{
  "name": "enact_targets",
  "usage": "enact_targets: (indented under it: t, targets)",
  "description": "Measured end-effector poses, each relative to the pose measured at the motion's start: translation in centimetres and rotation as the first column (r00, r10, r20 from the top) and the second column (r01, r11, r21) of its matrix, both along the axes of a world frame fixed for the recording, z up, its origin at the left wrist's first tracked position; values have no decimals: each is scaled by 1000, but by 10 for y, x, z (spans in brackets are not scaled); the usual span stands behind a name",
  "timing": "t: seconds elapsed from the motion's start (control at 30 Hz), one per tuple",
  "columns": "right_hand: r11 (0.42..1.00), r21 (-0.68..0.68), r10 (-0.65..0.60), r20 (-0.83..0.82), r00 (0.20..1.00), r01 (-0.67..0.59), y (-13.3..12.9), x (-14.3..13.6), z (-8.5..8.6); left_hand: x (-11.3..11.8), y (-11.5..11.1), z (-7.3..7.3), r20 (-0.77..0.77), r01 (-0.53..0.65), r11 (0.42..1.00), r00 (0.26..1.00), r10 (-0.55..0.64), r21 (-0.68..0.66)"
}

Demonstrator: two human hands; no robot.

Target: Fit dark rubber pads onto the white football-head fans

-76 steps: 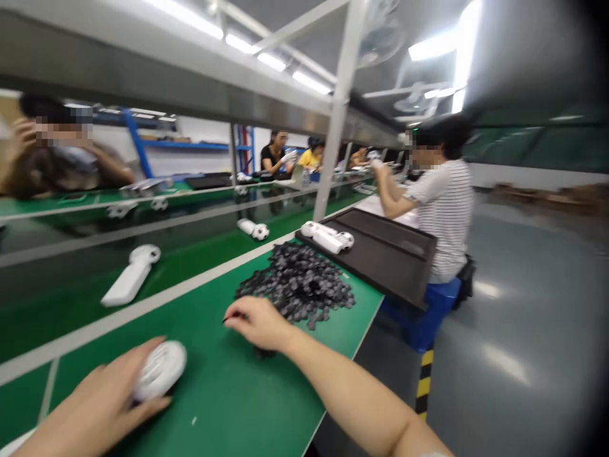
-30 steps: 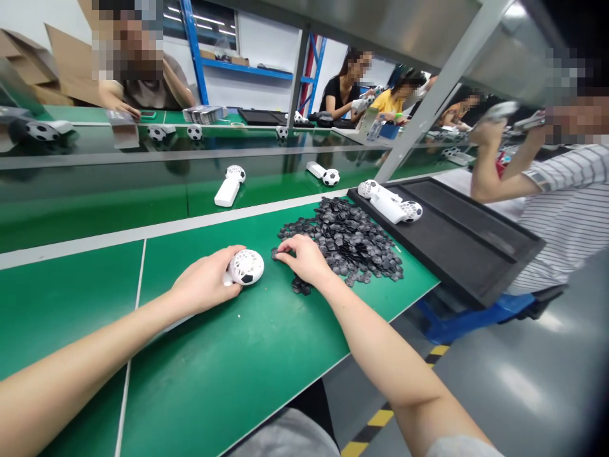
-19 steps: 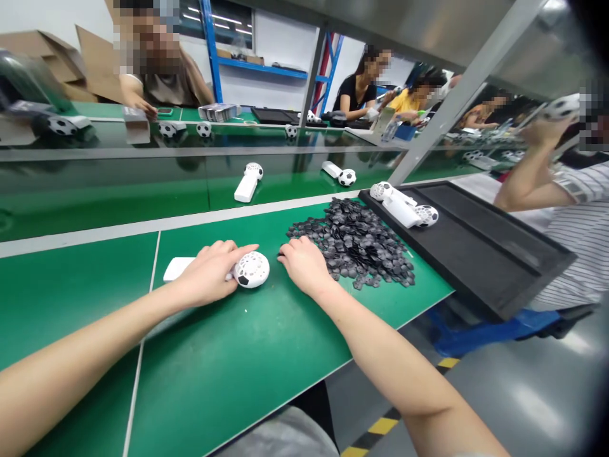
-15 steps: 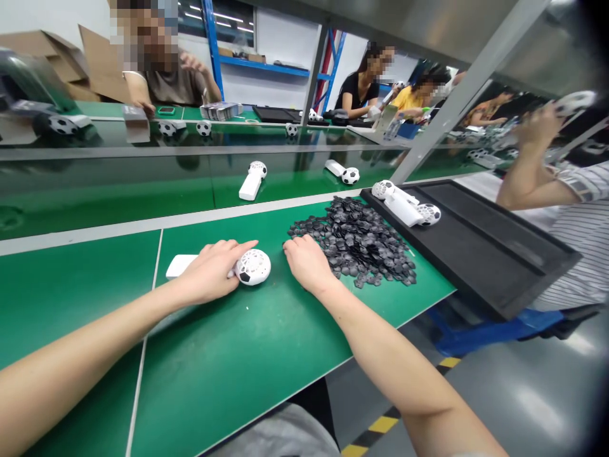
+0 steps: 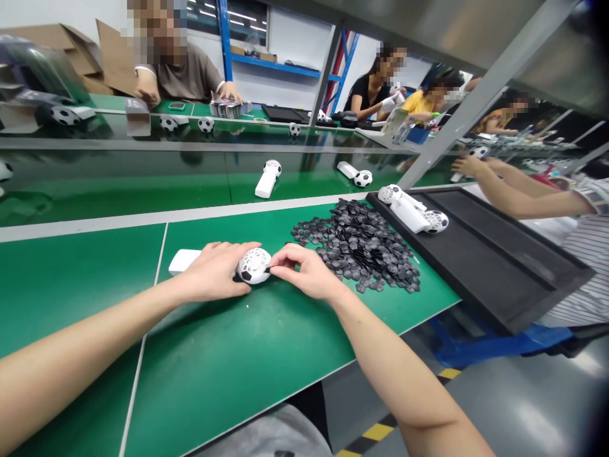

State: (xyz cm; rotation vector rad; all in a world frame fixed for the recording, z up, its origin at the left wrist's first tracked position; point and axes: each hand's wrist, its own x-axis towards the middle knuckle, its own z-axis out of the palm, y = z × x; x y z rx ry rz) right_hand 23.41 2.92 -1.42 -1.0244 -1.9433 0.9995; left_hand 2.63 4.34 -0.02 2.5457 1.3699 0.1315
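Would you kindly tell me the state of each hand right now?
Left hand: closed around the white ball-headed device.
Right hand: closed, pinching a small black piece at the device's rounded head.

A light grey top (image 5: 271, 437) and dark legwear (image 5: 314, 409) are worn.

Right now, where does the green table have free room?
The green table is bare between the hands and its near edge, except a white speck; also left of the white handle. Crowded: rightward, where black pieces are heaped.
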Motion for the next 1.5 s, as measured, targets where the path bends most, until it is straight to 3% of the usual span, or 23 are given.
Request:
enact_targets:
  t: [0.33, 0.67, 0.77, 0.83, 0.9, 0.97, 1.07, 1.17, 1.3, 1.37, 1.5]
  targets:
    - [981, -190, 2, -183, 983, -37, 6, -9, -12, 13, -9, -1, 82, -106, 992, 992, 100, 71]
    - [981, -195, -33, -120, 992, 9, 6, -9, -13, 16, -10, -1, 88, -105, 993, 991, 99, 59]
    - [992, -100, -89, -57, 994, 83, 15, -4, -15, 15, -8, -1, 94, -5, 999, 996, 0, 49]
    - [972, 61, -230, 51, 972, 227, 23, 3, -17, 12, -4, -1, 90, 72, 996, 993, -77, 61]
    - [917, 220, -379, 218, 899, 333, 31, 11, -20, 8, -1, -1, 76, 121, 989, 989, -127, 84]
    - [896, 306, -427, 395, 813, 322, 34, 17, -22, 4, 2, 0, 56, 169, 982, 983, -174, 78]
    - [908, 338, -404, 551, 730, 247, 33, 16, -24, -1, 0, 0, 24, 198, 978, 980, -200, 58]
    - [899, 380, -420, 612, 670, 216, 29, 9, -22, 0, -9, -6, 37, 81, 995, 996, -83, 58]
    - [895, 405, -428, 657, 621, 188, 28, 3, -20, 7, -18, -15, 207, -63, 998, 976, 65, -19]
    - [902, 381, -419, 655, 629, 204, 29, 4, -20, 10, -17, -15, 273, -33, 998, 961, 45, -50]
    - [897, 322, -440, 576, 689, 303, 31, 8, -23, 12, -10, -6, 285, 135, 975, 955, -82, -174]
